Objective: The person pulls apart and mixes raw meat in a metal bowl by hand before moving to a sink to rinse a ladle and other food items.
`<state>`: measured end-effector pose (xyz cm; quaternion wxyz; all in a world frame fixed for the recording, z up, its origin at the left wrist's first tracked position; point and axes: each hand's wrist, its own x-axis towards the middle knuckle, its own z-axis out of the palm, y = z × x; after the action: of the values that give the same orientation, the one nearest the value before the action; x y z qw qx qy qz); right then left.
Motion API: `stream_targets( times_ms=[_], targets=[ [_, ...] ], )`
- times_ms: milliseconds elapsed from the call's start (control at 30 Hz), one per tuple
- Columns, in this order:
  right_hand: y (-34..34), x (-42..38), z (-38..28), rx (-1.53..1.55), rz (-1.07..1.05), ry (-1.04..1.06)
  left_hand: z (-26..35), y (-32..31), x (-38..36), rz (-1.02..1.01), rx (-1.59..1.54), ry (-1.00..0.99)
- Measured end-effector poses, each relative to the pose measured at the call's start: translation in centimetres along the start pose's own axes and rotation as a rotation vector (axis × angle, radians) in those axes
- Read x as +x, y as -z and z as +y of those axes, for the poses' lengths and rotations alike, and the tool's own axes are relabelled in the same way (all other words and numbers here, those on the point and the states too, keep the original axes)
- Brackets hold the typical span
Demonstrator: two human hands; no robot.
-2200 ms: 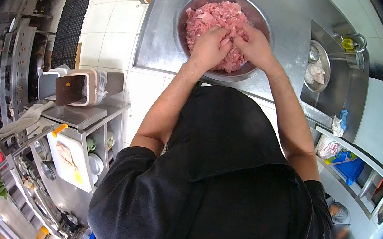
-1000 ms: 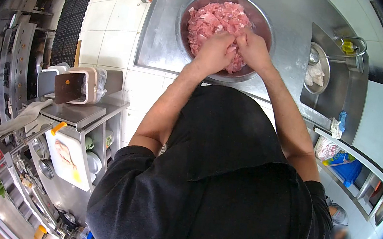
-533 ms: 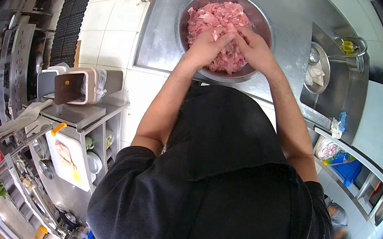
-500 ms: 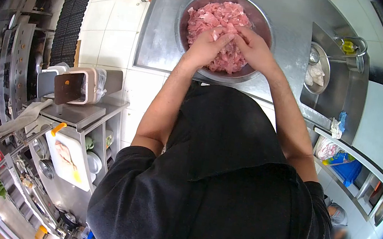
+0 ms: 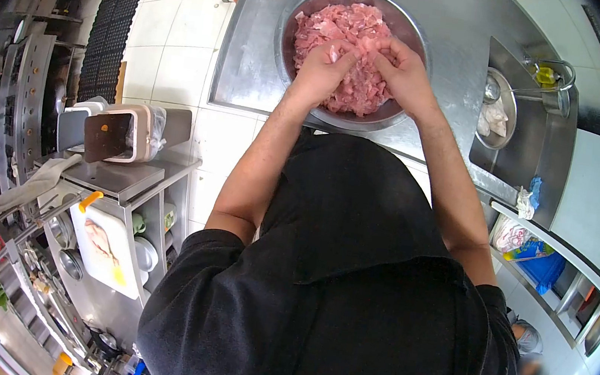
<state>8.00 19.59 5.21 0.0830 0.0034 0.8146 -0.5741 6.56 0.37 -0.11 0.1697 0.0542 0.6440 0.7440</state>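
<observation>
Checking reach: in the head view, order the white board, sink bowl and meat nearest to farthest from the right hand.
1. Meat, touching the right hand.
2. Sink bowl, to its right.
3. White board, lower left of frame.

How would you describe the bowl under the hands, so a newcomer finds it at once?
Find the steel counter at the top. On it, a round metal bowl stands under the left hand and right hand. Unlike the basin in the sink, it holds heaped pink meat.
</observation>
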Motion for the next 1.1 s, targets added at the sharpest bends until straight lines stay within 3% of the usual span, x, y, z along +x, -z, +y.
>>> stream_targets(
  times_ms=[67,200,267,367,400,500,600,767,867,1000,1100],
  targets=[
    [-0.1,0.3,1.7,-0.055,0.066,0.112,0.0,0.0,0.0,0.019,0.045,-0.036],
    [-0.3,0.3,1.7,-0.170,0.160,0.123,1.4,-0.6,-0.5,0.008,0.024,-0.055],
    [-0.6,0.0,1.8,-0.312,0.190,0.236,1.7,-0.8,-0.4,0.035,0.179,-0.183],
    [-1.1,-0.6,0.6,-0.368,0.143,0.146,1.2,-0.9,-0.3,0.078,0.311,-0.251],
    [-1.0,-0.5,0.9,-0.323,0.138,0.142,1.6,-1.0,-0.4,0.091,0.339,-0.252],
    [-0.7,-0.3,1.4,-0.192,0.108,0.104,3.0,-0.3,-1.0,-0.041,0.098,0.010],
    [0.0,-0.4,0.4,-0.070,0.054,0.020,1.5,-0.2,-0.3,-0.026,0.142,-0.145],
    [-0.3,-0.3,0.3,0.171,0.046,-0.062,1.1,-0.1,-0.5,-0.036,-0.061,-0.056],
    [0.0,0.0,0.5,0.134,0.012,-0.123,1.4,-0.1,-0.7,-0.050,-0.150,-0.024],
    [0.0,0.1,0.5,0.238,-0.005,-0.035,1.4,0.6,-0.8,-0.119,-0.304,0.015],
    [0.4,-0.1,0.2,0.241,-0.046,-0.012,1.6,0.2,-0.9,-0.055,-0.285,-0.021]
  ],
)
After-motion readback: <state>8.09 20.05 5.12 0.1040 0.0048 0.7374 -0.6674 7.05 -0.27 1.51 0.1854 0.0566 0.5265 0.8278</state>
